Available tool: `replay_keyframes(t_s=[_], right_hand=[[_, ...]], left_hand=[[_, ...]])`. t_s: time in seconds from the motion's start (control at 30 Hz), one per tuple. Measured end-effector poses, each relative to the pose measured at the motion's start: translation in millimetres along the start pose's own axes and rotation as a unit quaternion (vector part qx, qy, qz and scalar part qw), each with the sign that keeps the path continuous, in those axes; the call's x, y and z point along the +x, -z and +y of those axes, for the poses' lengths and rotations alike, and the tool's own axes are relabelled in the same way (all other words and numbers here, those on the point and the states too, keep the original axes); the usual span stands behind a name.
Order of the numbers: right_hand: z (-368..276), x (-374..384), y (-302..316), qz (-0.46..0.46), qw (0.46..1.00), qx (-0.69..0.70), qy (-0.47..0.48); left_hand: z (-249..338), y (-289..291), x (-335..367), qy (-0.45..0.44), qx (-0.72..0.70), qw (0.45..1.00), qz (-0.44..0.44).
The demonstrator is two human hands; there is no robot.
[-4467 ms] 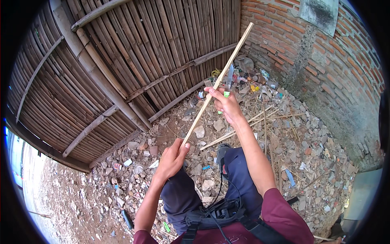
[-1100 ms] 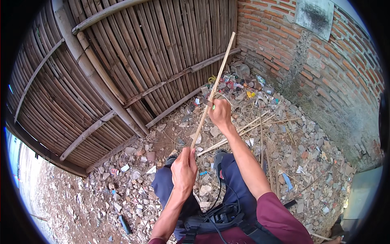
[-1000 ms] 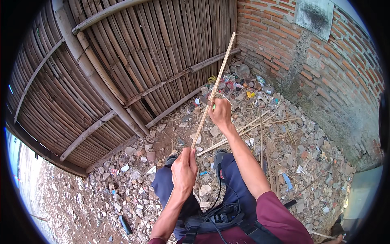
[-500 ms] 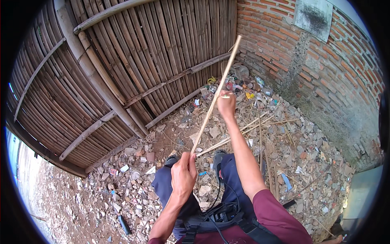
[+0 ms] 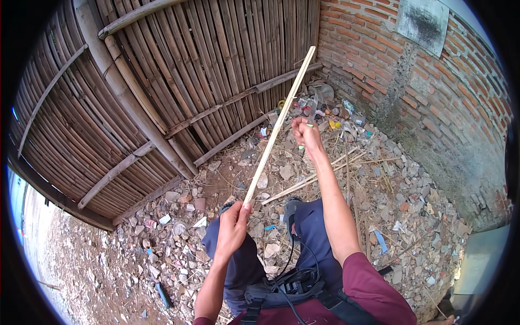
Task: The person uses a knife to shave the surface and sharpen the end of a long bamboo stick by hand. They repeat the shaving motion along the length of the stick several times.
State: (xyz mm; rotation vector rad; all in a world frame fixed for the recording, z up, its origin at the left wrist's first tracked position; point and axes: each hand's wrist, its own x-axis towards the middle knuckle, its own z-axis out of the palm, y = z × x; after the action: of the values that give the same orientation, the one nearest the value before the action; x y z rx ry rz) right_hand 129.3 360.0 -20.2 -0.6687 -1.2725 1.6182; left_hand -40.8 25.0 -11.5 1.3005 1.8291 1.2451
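A long, pale bamboo strip [image 5: 281,122] slants up and away in front of me, with a lengthwise line along it. My left hand [image 5: 232,227] is closed around its near end, thumb on top. Just right of the strip, my right hand [image 5: 307,134] is closed on a knife [image 5: 312,108]. Its greyish blade points away from me, and bits of a light green handle show at the fist. The blade looks apart from the strip. Beyond my knees, more bamboo strips [image 5: 319,176] lie on the ground.
A bamboo slat wall [image 5: 216,59] rises at the left and ahead, meeting a brick wall [image 5: 368,59] at the right. Stones and litter [image 5: 330,116] cover the ground. A dark blue cylinder-like object [image 5: 163,295] lies at lower left. Another person's hand [image 5: 441,320] shows at lower right.
The bamboo strip's near end and my left hand have moved slightly left. My right hand has come away from the strip, a little right, and the knife blade now shows.
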Motion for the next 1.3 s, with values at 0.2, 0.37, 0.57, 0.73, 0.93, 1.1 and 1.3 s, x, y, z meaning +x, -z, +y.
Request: replay_keyframes(t_s=[0.2, 0.37, 0.57, 0.73, 0.93, 1.1, 1.3], right_hand=[[-29.7, -21.6, -27.9, -0.027, 0.993, 0.111, -0.020], [-27.4, -22.2, -30.4, -0.032, 0.995, 0.090, 0.012], [-27.9, -25.1, -28.4, -0.029, 0.994, 0.108, 0.007], [-31.8, -26.9, -28.0, -0.015, 0.993, 0.119, 0.002], [-30.5, -24.9, -27.7, -0.016, 0.999, 0.050, 0.012], [-1.8, -13.5, -26.1, 0.042, 0.971, -0.145, 0.182], [-6.4, -33.3, -50.8, 0.068, 0.875, -0.427, 0.218]], left_hand=[[-5.1, -2.0, 3.6, 0.036, -0.060, 0.997, -0.045], [-4.9, 3.9, 4.3, 0.082, -0.105, 0.985, -0.112], [-5.5, 2.4, 14.3, -0.053, 0.004, 0.997, -0.056], [6.1, 0.8, 11.3, -0.019, 0.035, 0.995, -0.088], [-9.8, -2.6, 16.4, -0.008, -0.029, 0.999, -0.041], [10.8, -4.9, 26.0, 0.054, -0.153, 0.982, -0.093], [6.4, -4.7, 25.6, 0.066, -0.178, 0.977, -0.102]])
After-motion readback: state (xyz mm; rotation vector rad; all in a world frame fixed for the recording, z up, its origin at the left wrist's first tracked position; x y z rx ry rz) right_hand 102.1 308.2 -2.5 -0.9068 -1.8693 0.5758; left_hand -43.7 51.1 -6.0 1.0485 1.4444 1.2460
